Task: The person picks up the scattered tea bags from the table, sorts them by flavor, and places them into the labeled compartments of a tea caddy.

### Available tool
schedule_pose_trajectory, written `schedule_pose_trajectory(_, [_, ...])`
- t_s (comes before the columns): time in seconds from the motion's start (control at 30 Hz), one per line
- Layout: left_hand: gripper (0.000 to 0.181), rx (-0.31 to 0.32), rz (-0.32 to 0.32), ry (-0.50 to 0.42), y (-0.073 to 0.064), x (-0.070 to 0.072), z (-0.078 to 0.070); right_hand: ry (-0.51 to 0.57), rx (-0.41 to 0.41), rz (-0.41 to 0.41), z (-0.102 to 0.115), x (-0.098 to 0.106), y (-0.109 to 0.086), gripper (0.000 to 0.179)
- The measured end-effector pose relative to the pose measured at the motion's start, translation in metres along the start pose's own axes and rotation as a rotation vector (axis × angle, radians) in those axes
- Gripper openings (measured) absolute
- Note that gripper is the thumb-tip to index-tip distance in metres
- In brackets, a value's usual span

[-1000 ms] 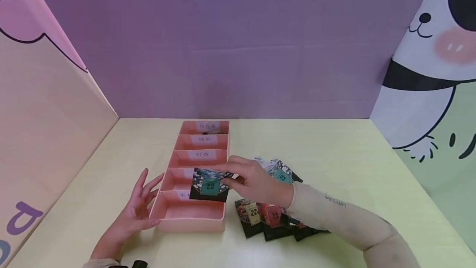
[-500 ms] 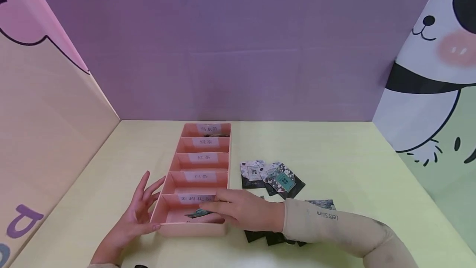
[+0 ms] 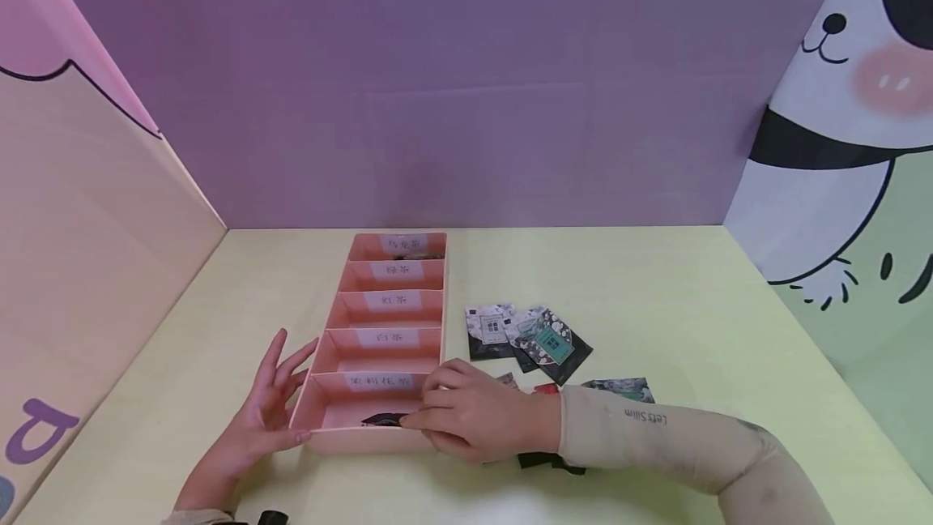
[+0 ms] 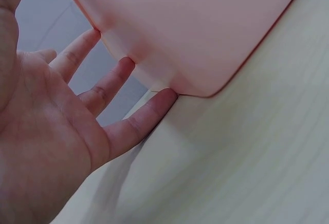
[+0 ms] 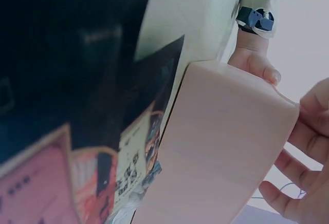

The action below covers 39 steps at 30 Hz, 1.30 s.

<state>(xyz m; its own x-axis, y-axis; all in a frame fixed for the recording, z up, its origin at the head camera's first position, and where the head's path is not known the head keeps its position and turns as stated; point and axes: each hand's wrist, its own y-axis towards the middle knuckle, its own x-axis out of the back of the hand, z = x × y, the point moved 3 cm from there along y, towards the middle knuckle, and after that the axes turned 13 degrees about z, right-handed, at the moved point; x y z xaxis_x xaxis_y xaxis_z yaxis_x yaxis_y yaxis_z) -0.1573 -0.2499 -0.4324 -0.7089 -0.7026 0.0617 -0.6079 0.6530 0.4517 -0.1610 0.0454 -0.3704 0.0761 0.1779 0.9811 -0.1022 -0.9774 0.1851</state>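
While the left hand (image 3: 255, 420) rests flat-fingered against the pink tray (image 3: 342, 310), the right hand (image 3: 466, 420) seems to be setting a dark tea packet (image 3: 384, 419) into the nearest compartment, letting go likely next.

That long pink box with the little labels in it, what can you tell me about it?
The pink tray looks like smooth plastic, long and narrow, split by cross walls into five open compartments, each with a white paper label. It lies flat on the yellow-green table. The left hand rests open against its near left corner; the right hand reaches over its right wall, at a dark packet in the nearest compartment.
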Motion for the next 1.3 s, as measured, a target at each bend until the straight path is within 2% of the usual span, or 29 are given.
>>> schedule_pose_trajectory(0.23, [0.119, 0.011, -0.005, -0.001, -0.001, 0.001, 0.001, -0.017, 0.063, 0.011, -0.008, 0.007, -0.006, 0.027])
schedule_pose_trajectory(0.37, [0.119, -0.007, 0.003, 0.010, -0.001, 0.001, -0.001, -0.040, 0.031, -0.041, -0.024, 0.014, -0.018, 0.030])
schedule_pose_trajectory(0.5, [0.120, 0.005, -0.007, 0.002, 0.002, 0.002, 0.000, -0.046, -0.126, -0.057, -0.058, 0.023, -0.042, 0.036])
schedule_pose_trajectory(0.6, [0.120, 0.022, -0.019, -0.011, 0.001, 0.001, 0.002, -0.018, -0.300, 0.049, -0.084, 0.024, -0.064, 0.041])
schedule_pose_trajectory(0.73, [0.120, 0.013, -0.013, -0.015, -0.002, -0.001, 0.002, 0.024, -0.472, 0.225, -0.107, 0.019, -0.095, 0.048])
schedule_pose_trajectory(0.9, [0.119, 0.018, -0.015, 0.001, 0.001, -0.001, -0.002, 0.205, -0.641, 0.367, -0.125, 0.012, -0.124, 0.055])
schedule_pose_trajectory(1.0, [0.119, 0.027, -0.022, 0.010, 0.002, -0.001, -0.003, 0.296, -0.705, 0.406, -0.130, 0.011, -0.131, 0.056])
schedule_pose_trajectory(1.17, [0.120, 0.022, -0.030, -0.003, 0.003, -0.001, -0.001, 0.344, -0.753, 0.447, -0.133, 0.006, -0.133, 0.057])
schedule_pose_trajectory(1.3, [0.120, 0.006, -0.010, -0.014, 0.000, 0.000, -0.002, 0.423, -0.757, 0.418, -0.132, -0.001, -0.133, 0.054])
